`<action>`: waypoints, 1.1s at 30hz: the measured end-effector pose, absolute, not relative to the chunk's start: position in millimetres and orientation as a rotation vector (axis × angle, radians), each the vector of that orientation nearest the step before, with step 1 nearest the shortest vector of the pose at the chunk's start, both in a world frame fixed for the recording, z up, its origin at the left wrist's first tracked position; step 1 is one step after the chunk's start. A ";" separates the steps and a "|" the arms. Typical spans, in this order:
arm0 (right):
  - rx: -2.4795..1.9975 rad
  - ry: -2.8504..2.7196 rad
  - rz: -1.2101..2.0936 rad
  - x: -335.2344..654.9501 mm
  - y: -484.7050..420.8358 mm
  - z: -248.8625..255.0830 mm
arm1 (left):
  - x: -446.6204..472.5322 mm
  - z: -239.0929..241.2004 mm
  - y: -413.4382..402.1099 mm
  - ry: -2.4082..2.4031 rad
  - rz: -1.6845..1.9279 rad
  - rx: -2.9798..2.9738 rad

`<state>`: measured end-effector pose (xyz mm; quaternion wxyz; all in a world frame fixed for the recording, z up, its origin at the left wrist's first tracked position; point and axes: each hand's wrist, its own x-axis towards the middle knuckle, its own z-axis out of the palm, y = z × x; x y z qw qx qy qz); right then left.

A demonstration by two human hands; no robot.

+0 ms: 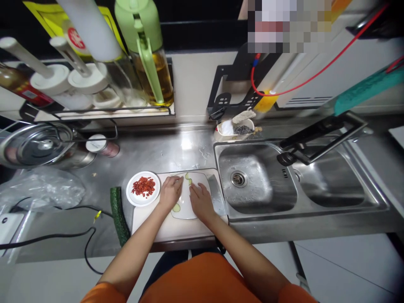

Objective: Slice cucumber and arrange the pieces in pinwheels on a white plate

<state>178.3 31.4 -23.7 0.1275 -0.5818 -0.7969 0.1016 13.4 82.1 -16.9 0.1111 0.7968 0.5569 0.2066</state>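
Note:
A pale, rounded-square plate [187, 212] lies on the white cutting board [151, 225]. Over its left side is my left hand [171, 191], fingers bent together with the tips near the plate's upper part; whatever they may hold is hidden. My right hand [201, 201] rests over the right side, fingers stretched out and slightly apart, index tip by a thin cucumber slice [188, 176] near the top edge. Another cucumber slice [176, 208] lies at the lower left. Left of the hands, a round white plate [129, 191] carries chopped red pieces [143, 186].
A whole cucumber [117, 214] lies left of the board. At the board's right is a flat grey metal blade [217, 193], beside the double sink [259, 176]. A lidded pot [44, 143], plastic bag [47, 187] and black cable [63, 235] occupy the left; an oil bottle [150, 63] stands behind.

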 end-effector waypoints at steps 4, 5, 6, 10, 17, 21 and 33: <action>-1.718 -2.347 0.264 174.9 34.8 -27.8 | 17.1 -20.5 81.3 1.541 0.640 2.343; -1.727 -2.368 0.267 174.1 36.4 -28.5 | 18.8 -22.6 81.6 1.523 0.649 2.350; -1.734 -2.391 0.275 173.5 38.0 -29.0 | 20.4 -25.0 82.2 1.511 0.655 2.358; -1.730 -2.468 0.328 172.1 42.7 -28.0 | 24.1 -33.6 85.0 1.490 0.656 2.383; -1.744 -2.464 0.383 171.6 45.0 -25.4 | 26.0 -37.7 87.7 1.486 0.628 2.360; -1.754 -2.471 0.400 171.5 45.5 -25.5 | 26.8 -36.4 87.5 1.501 0.621 2.349; -1.760 -2.294 0.313 177.3 36.6 -11.7 | 11.2 -11.0 81.0 1.595 0.738 2.279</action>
